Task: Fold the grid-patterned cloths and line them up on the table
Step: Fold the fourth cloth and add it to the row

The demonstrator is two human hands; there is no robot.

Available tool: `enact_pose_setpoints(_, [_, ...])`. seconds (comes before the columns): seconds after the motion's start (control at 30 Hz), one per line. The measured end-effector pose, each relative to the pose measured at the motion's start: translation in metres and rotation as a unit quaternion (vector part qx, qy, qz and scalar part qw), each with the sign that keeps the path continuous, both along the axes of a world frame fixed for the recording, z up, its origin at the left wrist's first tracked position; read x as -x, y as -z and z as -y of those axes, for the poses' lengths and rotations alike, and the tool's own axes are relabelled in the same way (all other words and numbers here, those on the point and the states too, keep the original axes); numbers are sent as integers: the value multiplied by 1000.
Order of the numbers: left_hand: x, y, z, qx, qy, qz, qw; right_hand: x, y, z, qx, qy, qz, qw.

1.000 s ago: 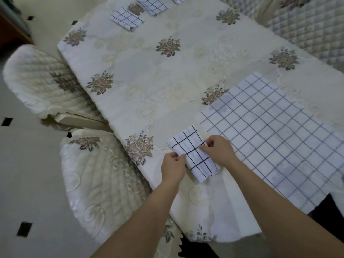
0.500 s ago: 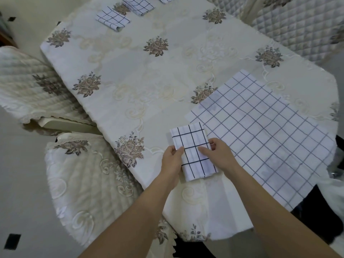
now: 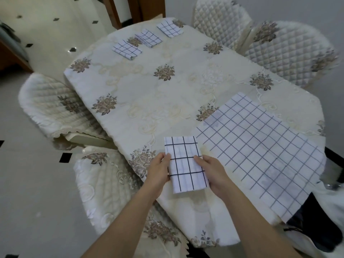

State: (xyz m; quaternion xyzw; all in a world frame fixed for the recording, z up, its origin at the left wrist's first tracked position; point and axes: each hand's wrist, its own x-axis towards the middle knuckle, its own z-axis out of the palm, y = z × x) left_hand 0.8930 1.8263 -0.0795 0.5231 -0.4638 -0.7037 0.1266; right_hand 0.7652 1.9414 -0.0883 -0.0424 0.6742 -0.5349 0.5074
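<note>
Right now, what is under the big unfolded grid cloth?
The unfolded grid cloth lies flat on the embroidered tablecloth. A flower motif slips partly under its far-left edge. Its near corner hangs off the edge. Anything else beneath it is covered and cannot be seen.

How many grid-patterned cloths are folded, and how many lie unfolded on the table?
Folded cloths at the far end: 3
Folded cloth in hand, held by left hand and right hand: 1
Unfolded cloth: 1
Total: 5

White cloths [image 3: 186, 162] carry dark grid lines; cream tablecloth [image 3: 149, 94] bears brown flowers.
</note>
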Motion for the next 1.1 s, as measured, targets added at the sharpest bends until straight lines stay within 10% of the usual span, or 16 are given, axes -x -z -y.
enact_pose_setpoints(0.37, [-51,-19,-2,336,16,91,937,-83,-36,24,-58,10,-284,957])
enact_pose_setpoints(1.1, [-229,-66,-22,326,-203,167,908,-231,-64,61,95,-149,-261,949])
